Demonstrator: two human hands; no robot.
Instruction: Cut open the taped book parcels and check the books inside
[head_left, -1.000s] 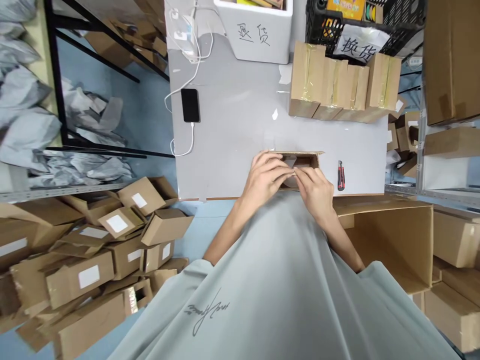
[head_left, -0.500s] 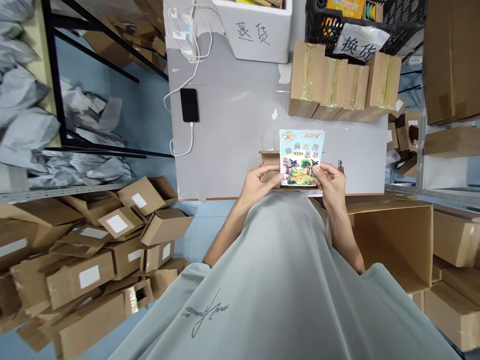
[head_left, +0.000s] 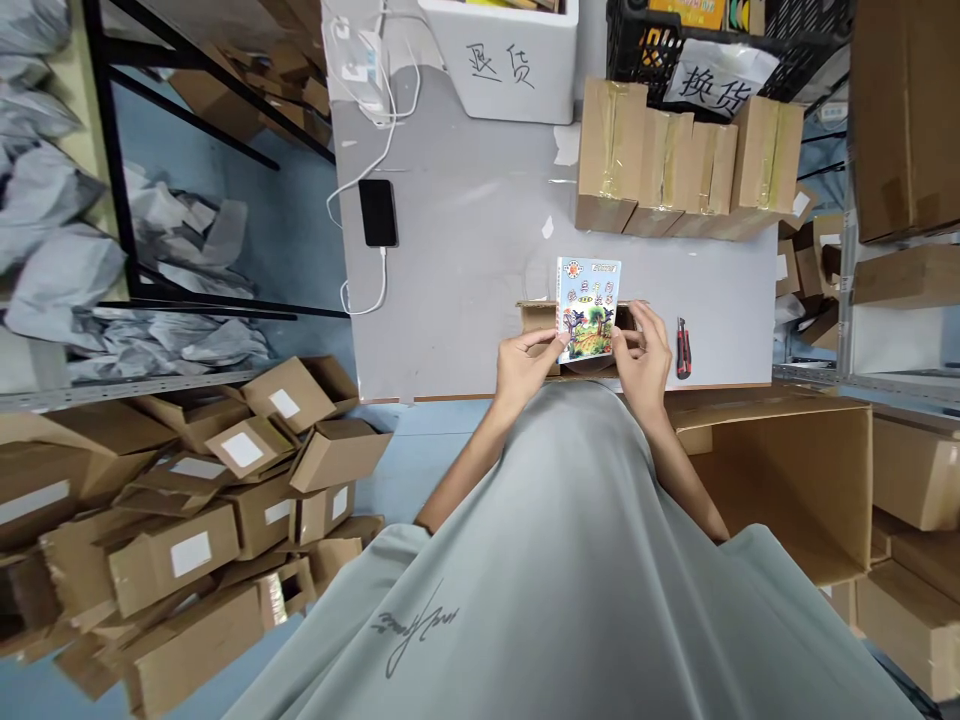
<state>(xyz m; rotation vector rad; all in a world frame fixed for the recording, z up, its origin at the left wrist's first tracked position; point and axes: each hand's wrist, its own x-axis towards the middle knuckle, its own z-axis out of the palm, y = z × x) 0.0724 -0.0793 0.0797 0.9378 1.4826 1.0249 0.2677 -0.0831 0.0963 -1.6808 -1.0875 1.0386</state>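
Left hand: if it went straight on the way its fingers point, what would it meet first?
The left hand would first meet the book, which its thumb touches at the lower left edge. Beyond, probably the right hand, though depth is unclear.

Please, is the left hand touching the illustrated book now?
Touching. The head view shows the left hand gripping the illustrated book near its lower left edge, with the thumb tip resting on it.

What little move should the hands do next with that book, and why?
Maybe gently turn the book over: its picture cover faces the camera, so the back is hidden. The left hand holds one side, and the right hand is at the other.
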